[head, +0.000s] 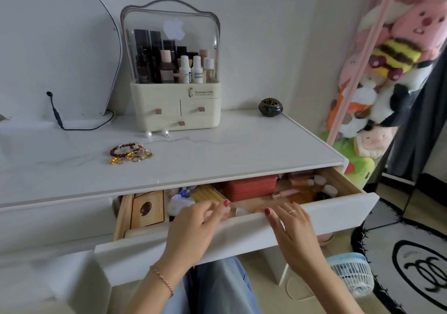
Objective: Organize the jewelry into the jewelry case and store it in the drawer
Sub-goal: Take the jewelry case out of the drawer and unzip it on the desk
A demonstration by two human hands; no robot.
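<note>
A pile of jewelry [130,153], with red bead bracelets and gold rings, lies on the white tabletop left of centre. Two pearl earrings [156,133] sit just behind it. The white drawer [242,234] under the tabletop stands pulled out. Inside it a red-brown jewelry case [250,187] lies closed at the back, partly under the tabletop edge. My left hand [196,226] hovers over the drawer's front edge with loosely curled fingers, holding nothing. My right hand [290,229] rests on the drawer front with straight fingers reaching over the rim.
A cosmetics organizer [175,105] with bottles stands at the back of the table [254,144], a dark round incense burner [270,107] to its right. The drawer also holds a brown card, yellow box and pink tubes. Plush toys hang at right; a small fan [350,275] sits on the floor.
</note>
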